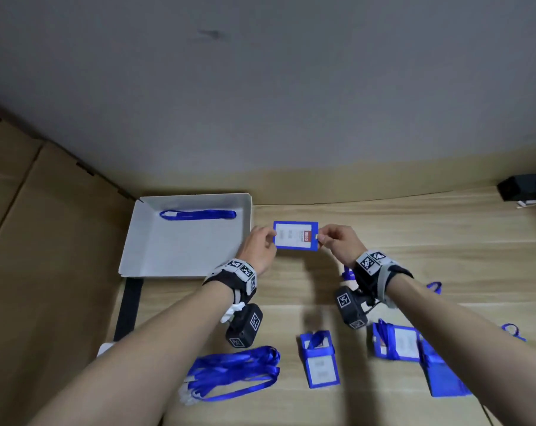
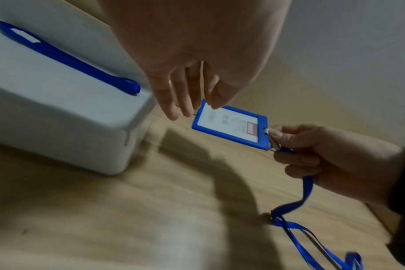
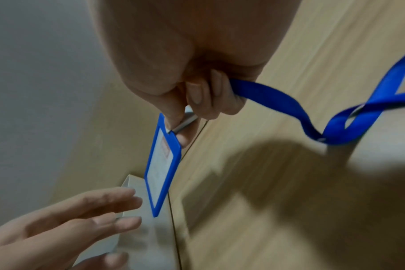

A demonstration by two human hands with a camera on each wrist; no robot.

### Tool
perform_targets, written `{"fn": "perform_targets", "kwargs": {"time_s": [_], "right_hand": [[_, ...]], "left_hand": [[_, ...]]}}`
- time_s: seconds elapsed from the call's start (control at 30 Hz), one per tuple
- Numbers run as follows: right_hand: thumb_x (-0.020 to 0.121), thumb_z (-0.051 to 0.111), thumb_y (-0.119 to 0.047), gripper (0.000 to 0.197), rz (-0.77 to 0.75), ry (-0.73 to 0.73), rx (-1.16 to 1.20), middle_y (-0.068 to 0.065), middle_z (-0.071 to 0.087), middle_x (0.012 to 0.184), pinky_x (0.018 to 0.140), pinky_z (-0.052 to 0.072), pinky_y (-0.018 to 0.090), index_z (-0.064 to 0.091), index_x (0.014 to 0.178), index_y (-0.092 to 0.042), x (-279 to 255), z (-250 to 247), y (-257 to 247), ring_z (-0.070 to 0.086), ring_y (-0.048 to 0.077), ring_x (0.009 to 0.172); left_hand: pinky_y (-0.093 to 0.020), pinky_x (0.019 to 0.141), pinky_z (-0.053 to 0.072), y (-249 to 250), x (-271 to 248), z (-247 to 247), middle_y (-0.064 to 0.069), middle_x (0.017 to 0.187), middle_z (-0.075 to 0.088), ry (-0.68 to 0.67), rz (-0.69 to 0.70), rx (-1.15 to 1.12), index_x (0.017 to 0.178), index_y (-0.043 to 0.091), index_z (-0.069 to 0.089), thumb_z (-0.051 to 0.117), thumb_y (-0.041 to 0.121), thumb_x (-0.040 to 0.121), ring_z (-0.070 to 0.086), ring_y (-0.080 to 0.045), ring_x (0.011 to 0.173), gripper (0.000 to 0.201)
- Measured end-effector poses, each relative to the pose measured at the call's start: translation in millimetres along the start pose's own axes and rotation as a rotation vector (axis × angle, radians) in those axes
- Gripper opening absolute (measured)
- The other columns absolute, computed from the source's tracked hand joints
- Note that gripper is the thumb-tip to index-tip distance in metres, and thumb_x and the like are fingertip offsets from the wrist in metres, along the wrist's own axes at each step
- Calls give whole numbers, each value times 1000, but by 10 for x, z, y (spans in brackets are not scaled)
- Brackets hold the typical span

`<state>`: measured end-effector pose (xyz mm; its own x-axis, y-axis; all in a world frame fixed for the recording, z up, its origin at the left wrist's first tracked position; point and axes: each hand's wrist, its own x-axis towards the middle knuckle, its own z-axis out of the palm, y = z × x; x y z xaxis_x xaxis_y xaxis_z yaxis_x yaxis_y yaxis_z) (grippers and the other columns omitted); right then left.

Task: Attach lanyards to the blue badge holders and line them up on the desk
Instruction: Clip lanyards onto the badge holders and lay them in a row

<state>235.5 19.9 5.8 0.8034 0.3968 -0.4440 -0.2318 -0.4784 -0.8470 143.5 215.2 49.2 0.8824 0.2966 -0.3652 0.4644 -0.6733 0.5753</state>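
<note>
Here the right hand (image 1: 334, 241) pinches the metal clip (image 3: 185, 121) at the short edge of the badge holder (image 1: 295, 235), the lanyard (image 2: 296, 204) trailing from its curled fingers down to the desk (image 1: 414, 229). The left hand (image 1: 260, 249) is loose and open, fingertips (image 2: 173, 109) at the holder's far edge, barely steadying it. The holder hangs in the air just right of the white tray (image 1: 186, 262), where one spare lanyard (image 1: 197, 214) lies. If the clip is only half seated, the holder may drop off, since the left hand has no real grip. The dangling strap could also snag the finished badges (image 1: 395, 342) nearer the person and drag them out of line.
</note>
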Motion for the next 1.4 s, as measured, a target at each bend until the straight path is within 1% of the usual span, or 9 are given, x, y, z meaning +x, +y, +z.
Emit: {"fn": "perform_targets", "kwargs": {"time_s": [0.13,0.27,0.43,0.53,0.67,0.83,0.97,1.2,1.4], "right_hand": [[95,55,0,27,26,-16,-45,-3,62,67,58,40,11,62,73,-13,526,87,-152,51,-6,51],[96,56,-5,22,75,-53,-92,-4,63,69,54,39,6,66,76,-10,872,244,-119,54,6,65],[97,56,-7,18,68,-92,-115,5,66,81,57,39,4,72,94,3,1061,380,-33,55,11,71],[98,57,-12,18,104,-135,-81,2,69,84,73,45,19,73,93,-7,1128,416,25,58,13,78],[95,60,-15,22,165,-149,-49,-1,70,66,85,49,34,74,78,-10,1112,289,117,60,13,68],[90,63,-9,17,151,-131,-200,-3,75,85,89,47,26,78,83,-11,978,-157,200,63,11,85],[86,61,-4,18,124,-59,-324,4,77,98,97,49,27,79,82,-8,906,-522,236,68,16,96],[87,64,-16,16,150,71,-402,7,76,87,79,51,29,80,86,-14,837,-1040,343,67,24,86],[84,72,-29,21,230,175,-363,-1,72,74,77,52,29,71,63,-23,830,-1193,504,67,21,80]], "left_hand": [[-26,93,42,13,388,-2,-10,129,53,-131,-41,162,124,8,61,49,13,91,57,-27,113,36],[-39,97,46,14,632,145,-15,129,49,-267,-57,364,126,3,54,47,24,92,53,-34,118,41],[-43,112,31,-8,800,351,-18,156,18,-364,-109,462,146,3,30,50,30,92,31,-35,140,64],[-42,121,15,-19,830,438,-17,163,-9,-403,-176,443,154,5,9,48,32,92,3,-32,151,78],[-44,120,12,3,890,525,-13,162,-19,-464,-280,400,157,14,0,48,32,91,-12,-29,151,83],[-52,118,18,86,920,514,-10,161,-25,-534,-326,361,154,40,-8,45,20,89,-14,-30,150,87],[-52,121,12,148,964,574,-11,160,-28,-529,-394,379,153,41,-11,44,18,91,-16,-33,150,86],[-55,120,12,161,939,673,-17,159,-26,-512,-428,467,153,35,-15,48,28,94,-12,-37,149,87],[-54,118,16,161,922,734,-23,159,-22,-484,-402,608,153,33,-15,50,34,92,-6,-40,149,90]]}}
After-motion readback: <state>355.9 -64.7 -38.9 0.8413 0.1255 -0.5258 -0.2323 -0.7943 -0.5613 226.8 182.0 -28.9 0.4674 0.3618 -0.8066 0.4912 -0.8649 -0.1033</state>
